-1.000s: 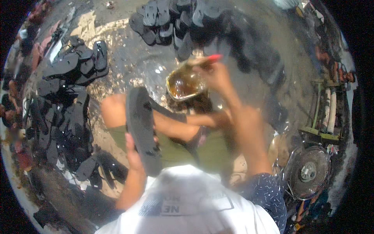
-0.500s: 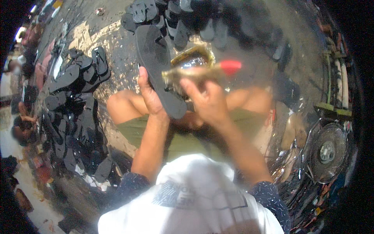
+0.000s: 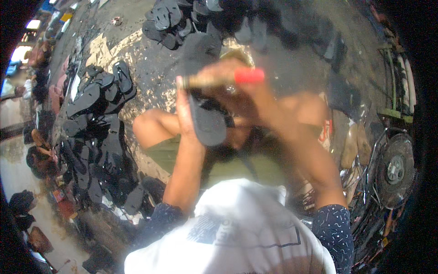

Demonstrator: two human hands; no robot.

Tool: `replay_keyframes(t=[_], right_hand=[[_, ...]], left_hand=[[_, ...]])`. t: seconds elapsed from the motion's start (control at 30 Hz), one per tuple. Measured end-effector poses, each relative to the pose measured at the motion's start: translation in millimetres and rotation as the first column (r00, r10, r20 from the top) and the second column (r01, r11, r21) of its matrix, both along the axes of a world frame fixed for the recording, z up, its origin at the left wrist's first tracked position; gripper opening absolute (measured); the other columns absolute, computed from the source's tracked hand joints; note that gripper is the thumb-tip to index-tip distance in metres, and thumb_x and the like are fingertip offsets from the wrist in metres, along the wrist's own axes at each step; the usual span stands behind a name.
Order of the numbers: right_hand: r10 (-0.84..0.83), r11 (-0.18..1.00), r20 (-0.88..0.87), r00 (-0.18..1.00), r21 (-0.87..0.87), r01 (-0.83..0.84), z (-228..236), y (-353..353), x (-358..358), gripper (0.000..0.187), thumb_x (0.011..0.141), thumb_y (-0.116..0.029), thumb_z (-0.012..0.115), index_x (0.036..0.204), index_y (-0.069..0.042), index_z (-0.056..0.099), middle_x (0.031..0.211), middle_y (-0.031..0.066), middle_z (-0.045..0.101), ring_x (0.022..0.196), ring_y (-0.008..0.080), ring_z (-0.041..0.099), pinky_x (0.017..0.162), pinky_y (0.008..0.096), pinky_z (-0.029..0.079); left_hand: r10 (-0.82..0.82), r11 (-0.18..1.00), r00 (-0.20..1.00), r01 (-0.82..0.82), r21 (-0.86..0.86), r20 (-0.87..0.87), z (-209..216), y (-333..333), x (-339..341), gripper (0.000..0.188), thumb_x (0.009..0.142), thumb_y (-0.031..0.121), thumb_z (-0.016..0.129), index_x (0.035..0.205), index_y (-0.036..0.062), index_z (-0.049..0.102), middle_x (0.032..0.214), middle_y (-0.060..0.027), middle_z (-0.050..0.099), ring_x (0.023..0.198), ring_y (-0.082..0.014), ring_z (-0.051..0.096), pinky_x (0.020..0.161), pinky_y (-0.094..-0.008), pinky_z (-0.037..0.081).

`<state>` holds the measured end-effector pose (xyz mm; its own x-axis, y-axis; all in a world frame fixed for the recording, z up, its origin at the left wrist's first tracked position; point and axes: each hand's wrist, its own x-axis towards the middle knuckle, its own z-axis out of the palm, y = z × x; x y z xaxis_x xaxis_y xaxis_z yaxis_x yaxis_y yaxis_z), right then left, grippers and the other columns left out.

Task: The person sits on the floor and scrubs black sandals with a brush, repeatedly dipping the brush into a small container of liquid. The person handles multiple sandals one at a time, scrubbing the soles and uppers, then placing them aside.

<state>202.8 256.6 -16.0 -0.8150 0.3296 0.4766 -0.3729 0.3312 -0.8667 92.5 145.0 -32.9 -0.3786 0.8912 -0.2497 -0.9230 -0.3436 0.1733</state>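
Observation:
A black flip-flop point(image 3: 210, 127) stands lengthwise in my left hand point(image 3: 185, 114), which is closed along its left edge. My right hand point(image 3: 228, 75), smeared by motion, is closed on a paintbrush point(image 3: 248, 76) with a red handle end. The brush lies across the middle of the flip-flop, its tip close to my left fingers. Blur hides whether the bristles touch the surface. Just beyond my right hand, a yellowish container point(image 3: 244, 54) shows only in part; my hand covers most of it.
A heap of black flip-flops point(image 3: 107, 137) lies on the left. More black footwear point(image 3: 166, 18) is spread at the far side of the dark, stained floor point(image 3: 150, 59). At the right stands a round fan point(image 3: 394, 169). My crossed legs point(image 3: 155, 125) frame the working spot.
My right hand and the brush have swept left across the flip-flop. The flip-flop has turned more upright and shifted slightly right in my left hand. The whole view has shifted a little.

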Motion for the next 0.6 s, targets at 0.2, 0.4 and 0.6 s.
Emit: replay_keyframes(t=[0.2, 0.4, 0.6], right_hand=[[0.051, 0.997, 0.05, 0.997, -0.062, -0.047, -0.6, -0.7, 2.8, 0.033, 0.099, -0.03, 0.048, 0.111, -0.003, 0.065, 0.109, 0.0134, 0.065, 0.106, 0.0271, 0.062, 0.094, 0.0389, 0.048], [-0.144, 0.957, -0.159, 0.977, 0.231, 0.178, -18.7, -16.8, 1.8, 0.02, 0.086, -0.014, 0.072, 0.103, -0.007, 0.067, 0.1, 0.0105, 0.066, 0.096, 0.0293, 0.063, 0.086, 0.0405, 0.05], [-0.328, 0.904, 0.149, 0.933, -0.239, 0.356, 38.9, -3.0, 114.7, 0.024, 0.089, -0.012, 0.07, 0.111, -0.007, 0.063, 0.105, 0.0069, 0.063, 0.096, 0.0193, 0.061, 0.089, 0.0338, 0.049]], left_hand=[[-0.068, 0.998, 0.987, 0.066, -0.015, -0.145, 8.9, -0.7, -8.1, 0.049, 0.099, 0.049, 0.048, 0.128, 0.0106, 0.058, 0.118, -0.0125, 0.067, 0.097, -0.0279, 0.068, 0.09, -0.0424, 0.054], [-0.006, 0.945, 0.953, -0.093, -0.313, -0.303, 14.5, 16.3, -26.2, 0.058, 0.094, 0.058, 0.05, 0.115, 0.0049, 0.061, 0.094, -0.0128, 0.069, 0.072, -0.0246, 0.068, 0.065, -0.0372, 0.06], [-0.142, 0.952, 0.96, 0.065, -0.301, -0.241, -5.5, 76.7, -0.2, 0.046, 0.096, 0.046, 0.051, 0.113, 0.0043, 0.062, 0.1, -0.0133, 0.07, 0.081, -0.0261, 0.068, 0.072, -0.0393, 0.058]])
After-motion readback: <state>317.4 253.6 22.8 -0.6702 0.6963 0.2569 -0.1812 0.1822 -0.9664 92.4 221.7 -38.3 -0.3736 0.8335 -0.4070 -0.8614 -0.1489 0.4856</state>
